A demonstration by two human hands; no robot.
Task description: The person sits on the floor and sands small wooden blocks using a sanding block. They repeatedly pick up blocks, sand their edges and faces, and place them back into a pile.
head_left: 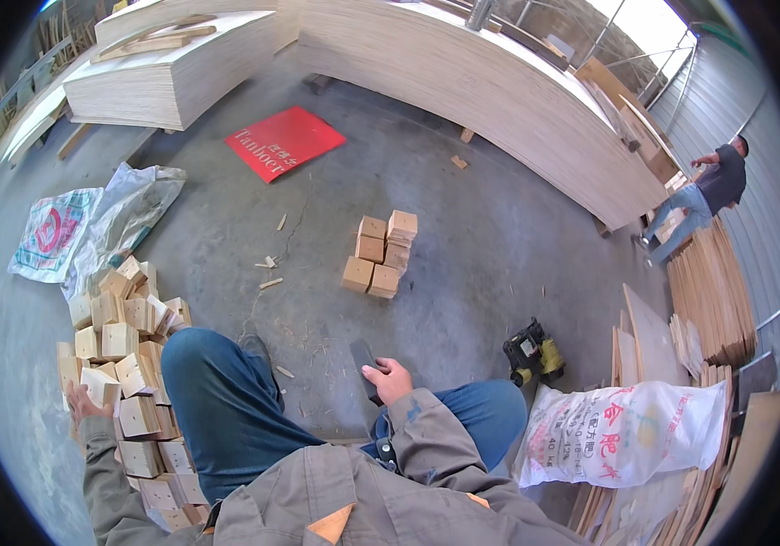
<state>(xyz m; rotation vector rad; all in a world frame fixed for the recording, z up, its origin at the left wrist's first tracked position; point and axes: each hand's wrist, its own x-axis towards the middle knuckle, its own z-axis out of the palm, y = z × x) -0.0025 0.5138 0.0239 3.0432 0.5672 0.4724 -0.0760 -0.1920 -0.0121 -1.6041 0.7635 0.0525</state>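
My left hand (88,402) reaches to the pile at my left side, its fingers curled at the edge of a pale wooden block (101,386). Part of those fingers is hidden beside the block. My right hand (392,380) is closed around a dark, flat, blade-like tool (364,362) between my knees. The tool's exact kind does not show. On the floor ahead stands a small stack of wooden blocks (370,248), set close together. Many more blocks lie heaped in the pile (140,415) along my left leg.
A yellow and black power tool (534,350) and a stuffed white sack (627,435) are at my right. A red sheet (286,143) and crumpled sacks (126,218) lie ahead and left. Plywood stacks (463,86) line the back. Another person (704,196) stands far right. Wood scraps (270,283) dot the floor.
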